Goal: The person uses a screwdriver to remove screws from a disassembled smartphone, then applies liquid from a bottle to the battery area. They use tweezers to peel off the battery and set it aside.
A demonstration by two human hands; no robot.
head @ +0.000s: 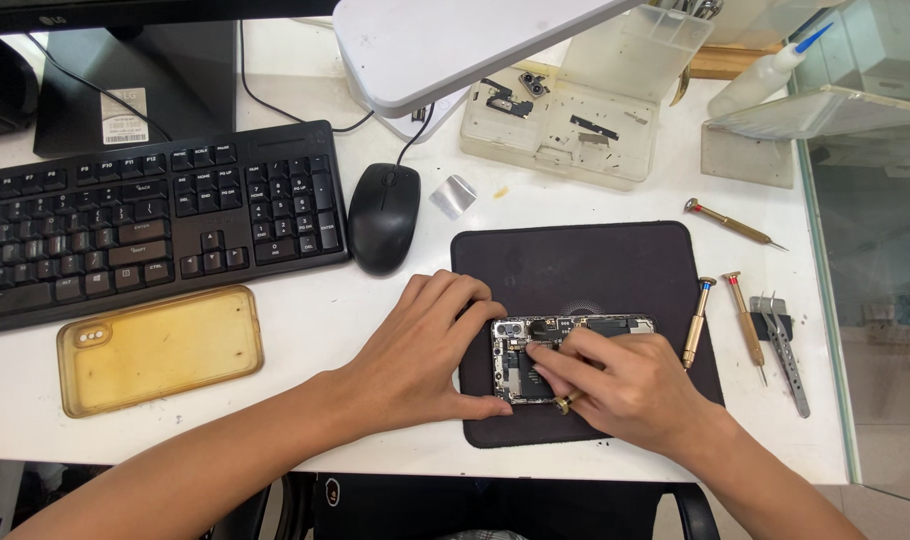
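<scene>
An opened phone with its inner boards showing lies on a dark work mat. My left hand rests on the mat's left edge, its fingers and thumb gripping the phone's left end. My right hand lies over the phone's right part, fingertips pressed on the inner parts. A small brass tool tip shows under that hand; how it is held is hidden.
Three brass screwdrivers and tweezers lie right of the mat. A yellowed phone case, a black keyboard, a mouse, a clear parts box and a glue bottle stand around. The desk ends at the right by glass.
</scene>
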